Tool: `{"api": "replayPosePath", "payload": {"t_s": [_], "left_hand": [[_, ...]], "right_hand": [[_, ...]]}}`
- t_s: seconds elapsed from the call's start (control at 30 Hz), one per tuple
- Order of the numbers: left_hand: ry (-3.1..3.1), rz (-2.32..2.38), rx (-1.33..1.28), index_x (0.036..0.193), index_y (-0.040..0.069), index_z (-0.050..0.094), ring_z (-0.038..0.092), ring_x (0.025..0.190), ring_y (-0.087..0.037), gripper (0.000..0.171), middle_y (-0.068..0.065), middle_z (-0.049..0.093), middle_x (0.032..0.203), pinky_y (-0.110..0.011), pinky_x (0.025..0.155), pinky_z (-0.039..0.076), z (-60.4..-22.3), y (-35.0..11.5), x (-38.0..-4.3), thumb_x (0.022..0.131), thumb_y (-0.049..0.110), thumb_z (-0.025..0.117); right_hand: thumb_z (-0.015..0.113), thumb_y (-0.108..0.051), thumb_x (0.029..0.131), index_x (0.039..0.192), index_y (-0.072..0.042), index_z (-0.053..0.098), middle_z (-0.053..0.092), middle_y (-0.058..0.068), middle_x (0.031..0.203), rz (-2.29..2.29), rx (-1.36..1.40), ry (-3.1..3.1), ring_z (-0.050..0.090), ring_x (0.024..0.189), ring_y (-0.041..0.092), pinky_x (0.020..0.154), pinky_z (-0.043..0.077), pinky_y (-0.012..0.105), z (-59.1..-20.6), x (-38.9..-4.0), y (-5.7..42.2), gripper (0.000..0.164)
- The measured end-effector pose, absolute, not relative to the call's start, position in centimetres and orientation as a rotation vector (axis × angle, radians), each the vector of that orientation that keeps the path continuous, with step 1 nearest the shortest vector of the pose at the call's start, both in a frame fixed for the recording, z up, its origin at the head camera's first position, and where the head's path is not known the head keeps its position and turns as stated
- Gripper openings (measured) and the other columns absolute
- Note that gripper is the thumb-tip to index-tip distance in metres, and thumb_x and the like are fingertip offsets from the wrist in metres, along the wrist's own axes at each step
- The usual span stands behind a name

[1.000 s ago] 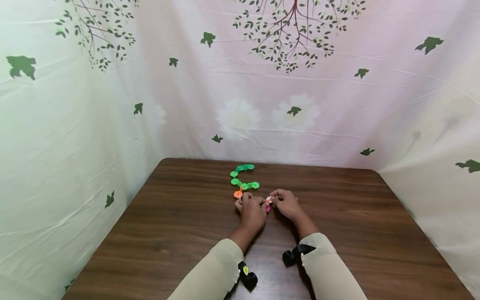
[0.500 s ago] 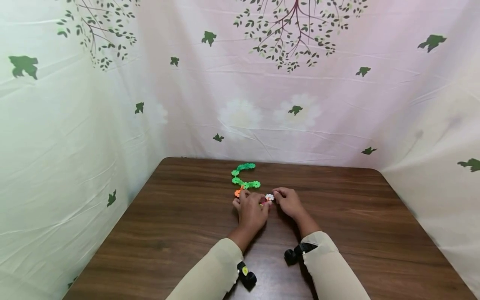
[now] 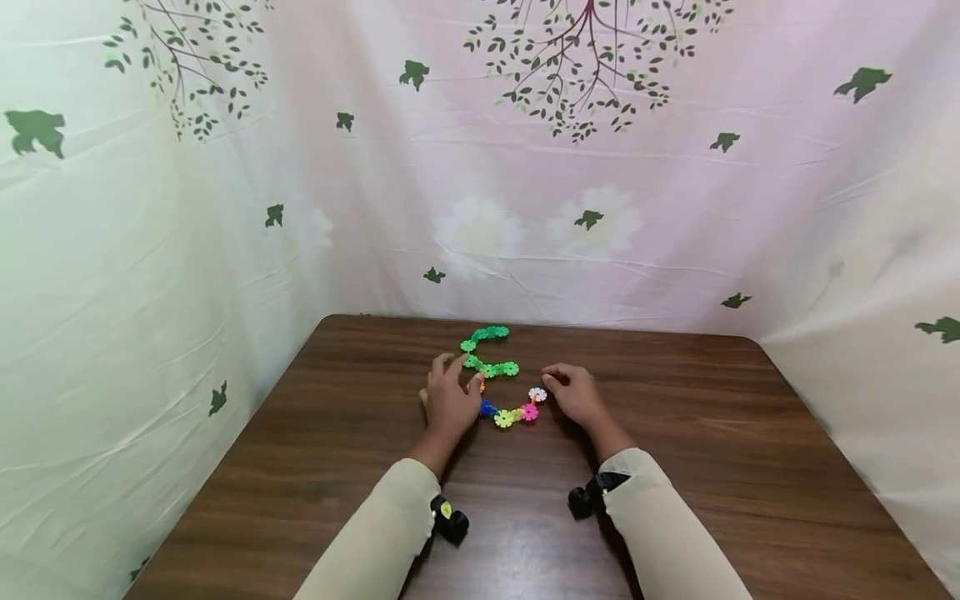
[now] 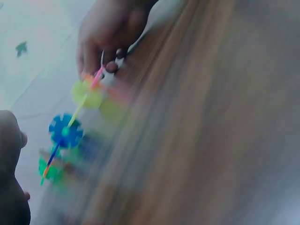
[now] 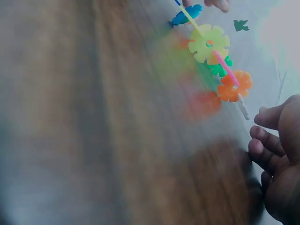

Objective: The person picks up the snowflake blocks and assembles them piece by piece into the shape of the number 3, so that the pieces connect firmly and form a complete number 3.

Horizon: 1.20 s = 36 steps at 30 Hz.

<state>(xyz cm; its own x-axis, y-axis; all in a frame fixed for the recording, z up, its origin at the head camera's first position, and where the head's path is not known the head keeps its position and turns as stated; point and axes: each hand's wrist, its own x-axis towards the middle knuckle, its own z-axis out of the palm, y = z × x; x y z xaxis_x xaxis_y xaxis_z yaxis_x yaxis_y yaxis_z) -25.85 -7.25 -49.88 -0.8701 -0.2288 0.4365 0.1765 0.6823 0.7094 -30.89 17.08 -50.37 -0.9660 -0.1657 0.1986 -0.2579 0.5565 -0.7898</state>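
Observation:
A chain of flower-shaped interlocking discs lies on the table in the head view. Its upper curve is green discs (image 3: 489,370); below come an orange disc (image 3: 482,385), a blue disc (image 3: 488,408), yellow discs (image 3: 505,418), a pink disc (image 3: 529,412) and a white disc (image 3: 537,394) at the right end. Beside the orange and blue discs is my left hand (image 3: 452,402), fingers spread, its thumb partly covering the orange one. My right hand (image 3: 577,396) stays just right of the white disc. In the right wrist view its loosely bent fingers (image 5: 267,140) are apart from the chain.
The brown wooden table (image 3: 337,467) reaches back to a pale curtain (image 3: 390,183) printed with leaves and birds. Curtain also hangs along both sides. A small black camera is strapped to each sleeve.
My left hand has moved left off the lower chain, uncovering the blue, yellow and pink discs. My right hand has let go of the white disc and stayed close by.

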Motion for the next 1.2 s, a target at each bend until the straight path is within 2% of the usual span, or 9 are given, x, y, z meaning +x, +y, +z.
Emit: {"api": "replayPosePath", "payload": {"t_s": [0.13,0.33,0.53,0.6,0.73,0.97,1.03,1.1,1.2], "left_hand": [[-2.444,-1.152,-0.007,0.149,0.013,0.067,0.063,0.137,-0.042,0.045,-0.019,0.052,0.161,-0.074,0.101,0.04,-50.2,-8.9,-27.0,0.106,0.025,0.074],[-2.519,-1.301,-0.072,0.153,0.013,0.064,0.069,0.124,-0.038,0.046,-0.017,0.052,0.162,-0.071,0.104,0.033,-50.3,-10.3,-27.9,0.109,0.026,0.069],[-2.609,-1.311,-0.151,0.155,0.015,0.062,0.068,0.114,-0.036,0.046,-0.02,0.05,0.164,-0.065,0.101,0.032,-50.3,-10.8,-28.4,0.111,0.026,0.066],[-2.626,-1.307,-0.167,0.154,0.015,0.063,0.068,0.112,-0.035,0.045,-0.02,0.052,0.163,-0.065,0.1,0.031,-50.4,-10.8,-28.5,0.111,0.026,0.066],[-2.669,-1.283,-0.193,0.153,0.016,0.064,0.068,0.112,-0.034,0.045,-0.017,0.057,0.159,-0.063,0.097,0.03,-50.4,-10.9,-28.8,0.111,0.031,0.067],[-2.724,-1.272,-0.204,0.154,0.022,0.064,0.067,0.118,-0.033,0.044,-0.012,0.059,0.158,-0.06,0.097,0.028,-50.4,-11.0,-29.0,0.11,0.029,0.067],[-2.731,-1.271,-0.222,0.153,0.022,0.064,0.067,0.12,-0.034,0.043,-0.011,0.058,0.159,-0.061,0.099,0.026,-50.4,-11.1,-29.1,0.11,0.027,0.067],[-2.732,-1.273,-0.252,0.152,0.022,0.065,0.067,0.122,-0.035,0.042,-0.011,0.059,0.158,-0.063,0.101,0.026,-50.3,-11.1,-29.0,0.11,0.027,0.067],[-2.728,-1.281,-0.301,0.151,0.02,0.066,0.066,0.124,-0.037,0.042,-0.011,0.059,0.158,-0.066,0.103,0.026,-50.2,-11.4,-28.8,0.11,0.029,0.067]], "right_hand": [[0.067,-0.018,0.11,0.129,-0.001,0.077,0.077,0.02,0.131,1.389,0.388,-2.689,0.068,0.131,0.038,0.113,0.051,0.056,-50.2,-31.7,16.6,0.028],[0.068,-0.025,0.109,0.13,-0.006,0.079,0.077,0.018,0.135,1.389,0.421,-2.734,0.067,0.134,0.039,0.116,0.049,0.058,-50.1,-32.7,15.9,0.029],[0.069,-0.029,0.109,0.135,-0.01,0.077,0.073,0.017,0.143,1.365,0.454,-2.794,0.06,0.144,0.042,0.127,0.022,0.074,-49.9,-33.2,15.2,0.034],[0.07,-0.03,0.108,0.137,-0.01,0.077,0.073,0.017,0.144,1.389,0.458,-2.805,0.059,0.145,0.042,0.128,0.021,0.073,-49.9,-33.4,15.0,0.035],[0.074,-0.027,0.106,0.138,-0.012,0.077,0.074,0.014,0.143,1.429,0.469,-2.804,0.059,0.146,0.04,0.128,0.027,0.07,-49.8,-33.8,14.6,0.035],[0.075,-0.02,0.104,0.137,-0.012,0.078,0.078,0.015,0.134,1.462,0.442,-2.815,0.058,0.146,0.041,0.126,0.001,0.081,-49.5,-33.7,13.7,0.034],[0.076,-0.017,0.103,0.136,-0.012,0.078,0.078,0.015,0.133,1.468,0.427,-2.817,0.061,0.142,0.04,0.126,0.003,0.08,-49.5,-33.7,13.7,0.034],[0.078,-0.014,0.101,0.134,-0.012,0.079,0.078,0.015,0.132,1.482,0.405,-2.818,0.064,0.137,0.038,0.128,0.012,0.074,-49.6,-33.6,13.8,0.033],[0.081,-0.009,0.098,0.13,-0.01,0.081,0.079,0.016,0.129,1.525,0.383,-2.815,0.069,0.126,0.035,0.121,0.038,0.06,-49.6,-33.7,13.9,0.032]]}}
